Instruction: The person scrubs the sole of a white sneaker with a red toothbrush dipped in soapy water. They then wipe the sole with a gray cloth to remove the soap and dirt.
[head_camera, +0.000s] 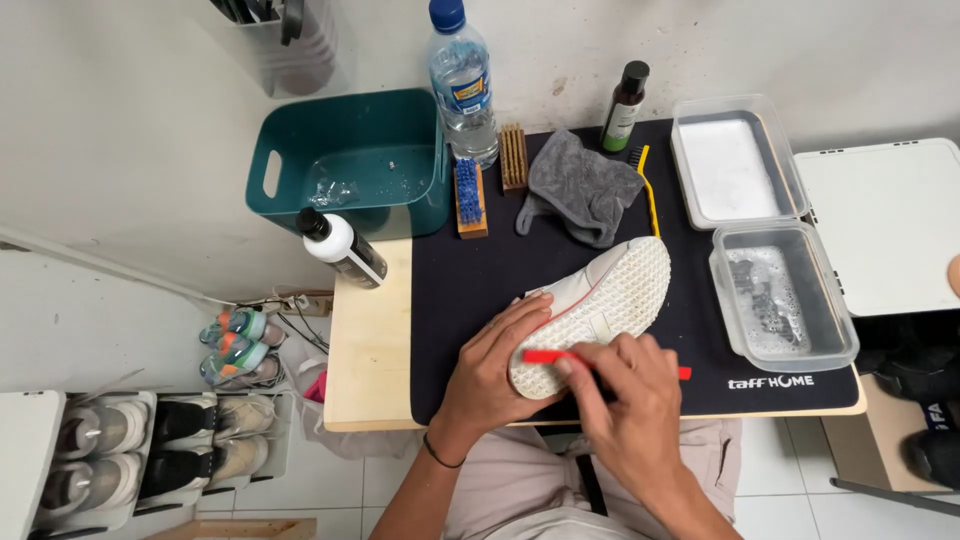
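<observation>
A white shoe lies sole-up on the black mat, its heel toward me. My left hand grips its side near the heel. My right hand holds a red-handled brush laid across the sole's heel end; the red handle's tip sticks out to the right of the hand.
At the back stand a teal tub with water, a water bottle, a dark bottle, two brushes, a grey cloth and a yellow brush. Two clear trays sit right. A white-capped bottle lies left. Shoes fill a floor rack.
</observation>
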